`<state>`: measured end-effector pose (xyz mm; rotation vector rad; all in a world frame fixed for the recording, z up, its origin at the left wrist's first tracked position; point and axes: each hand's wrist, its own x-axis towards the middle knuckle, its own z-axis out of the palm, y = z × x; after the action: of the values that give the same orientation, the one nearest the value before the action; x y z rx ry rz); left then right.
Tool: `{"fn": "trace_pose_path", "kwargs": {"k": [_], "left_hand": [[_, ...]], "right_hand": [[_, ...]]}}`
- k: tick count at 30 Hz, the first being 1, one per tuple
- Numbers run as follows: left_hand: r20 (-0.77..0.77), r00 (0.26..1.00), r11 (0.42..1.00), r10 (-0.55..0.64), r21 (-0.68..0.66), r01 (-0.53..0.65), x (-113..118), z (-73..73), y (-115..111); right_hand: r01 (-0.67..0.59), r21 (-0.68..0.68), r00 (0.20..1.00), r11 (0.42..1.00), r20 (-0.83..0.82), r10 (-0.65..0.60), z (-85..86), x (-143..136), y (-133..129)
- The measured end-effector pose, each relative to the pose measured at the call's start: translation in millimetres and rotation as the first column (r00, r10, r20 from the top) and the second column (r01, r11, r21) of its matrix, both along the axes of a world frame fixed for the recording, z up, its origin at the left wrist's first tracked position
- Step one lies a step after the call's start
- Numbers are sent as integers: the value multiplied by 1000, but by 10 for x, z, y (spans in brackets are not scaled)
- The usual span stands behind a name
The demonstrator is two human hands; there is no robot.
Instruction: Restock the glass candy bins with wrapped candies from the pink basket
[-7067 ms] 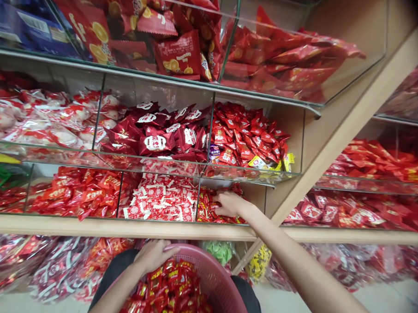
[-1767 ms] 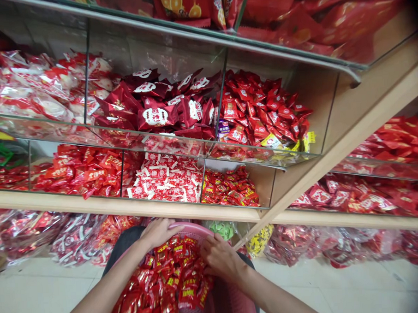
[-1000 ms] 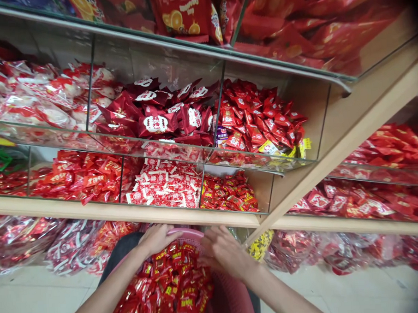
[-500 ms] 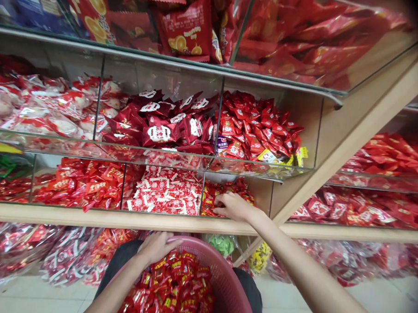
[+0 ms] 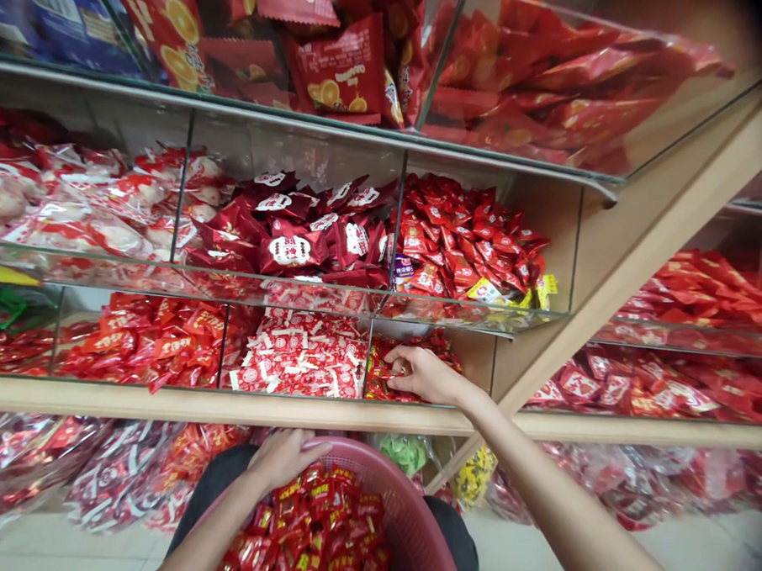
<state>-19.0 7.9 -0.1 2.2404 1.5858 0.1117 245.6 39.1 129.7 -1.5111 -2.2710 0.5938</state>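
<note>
A pink plastic basket (image 5: pixel 416 511) sits between the person's knees, its left part heaped with red-and-yellow wrapped candies (image 5: pixel 321 524). On its far rim rests my left hand (image 5: pixel 286 458), fingers curled over the edge. My right hand (image 5: pixel 419 375) reaches into the lower shelf's rightmost compartment, over candies in red and yellow wrappers (image 5: pixel 378 366). Its thumb and fingers are curled close together at the candies; whether a candy is between them is too small to make out.
Red-and-white candies (image 5: pixel 301 352) fill the compartment to the left. Glass dividers and a wooden front ledge (image 5: pixel 171 404) border the bins. A slanted wooden post (image 5: pixel 609 309) stands at right. Bagged candies (image 5: pixel 121 474) lie under the shelf.
My right hand has stayed in the same compartment, its fingers now drawn closer together. My left hand remains on the basket rim. The view has shifted slightly.
</note>
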Motion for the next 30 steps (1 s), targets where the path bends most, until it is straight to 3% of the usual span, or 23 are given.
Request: {"fn": "trace_pose_path", "kwargs": {"k": [3,6,9,14,18,25,30], "left_hand": [[-9,1000,1000,1,3,-1,5,-9,2],[-4,1000,1000,1,13,-1,7,-17,0],[1,1000,1000,-10,16,10,-2,-21,-3],[6,1000,1000,-9,20,8,-9,-22,-2],[2,1000,1000,-7,13,7,8,-11,-4],[-1,1000,1000,9,4,-9,18,16,-15],[-7,1000,1000,18,-1,-18,15,32,-23]], "right_hand": [[-33,27,998,999,-54,34,-57,-66,-22],[-57,73,998,996,2,57,-162,-110,11],[-1,108,999,994,53,-5,-214,-95,80],[90,235,990,968,86,-113,-142,-31,102],[27,205,998,978,52,-39,-101,-60,27],[-118,118,979,986,179,96,-210,-189,55],[-102,186,954,977,297,43,-219,-159,102]]}}
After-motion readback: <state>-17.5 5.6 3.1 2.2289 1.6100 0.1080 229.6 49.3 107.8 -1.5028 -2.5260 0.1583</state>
